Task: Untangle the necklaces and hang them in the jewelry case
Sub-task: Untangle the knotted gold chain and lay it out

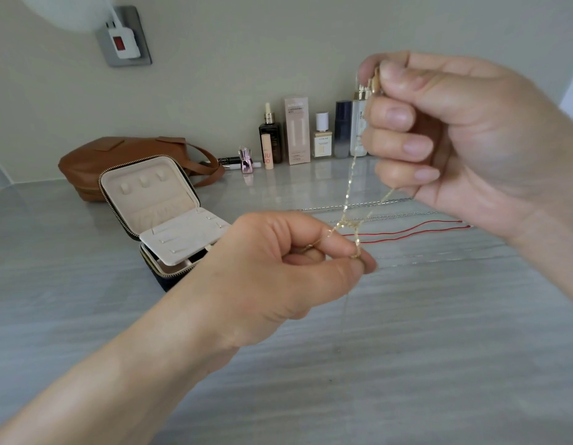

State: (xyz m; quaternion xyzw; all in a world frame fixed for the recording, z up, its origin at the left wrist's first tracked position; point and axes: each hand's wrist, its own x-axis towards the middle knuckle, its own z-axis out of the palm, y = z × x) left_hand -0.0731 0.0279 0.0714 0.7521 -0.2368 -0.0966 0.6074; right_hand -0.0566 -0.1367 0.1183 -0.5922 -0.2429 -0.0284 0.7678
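Observation:
A thin gold necklace (348, 194) hangs in the air between my hands, with a small tangle near its lower end. My right hand (445, 139) pinches its top end between thumb and forefinger, raised high. Lower down, my left hand (288, 264) pinches the bottom part near the knot. The jewelry case (150, 200) stands open on the table at the left, its cream lid upright with three hooks showing. On the table behind the hands lie silver chains (352, 206) and a red cord necklace (417, 229), stretched out straight.
A brown leather bag (118, 155) lies behind the case. Several cosmetic bottles and a box (296, 130) line the wall at the back. A wall socket with a plug (123, 36) is at the upper left. The grey marble table (407, 348) spreads in front.

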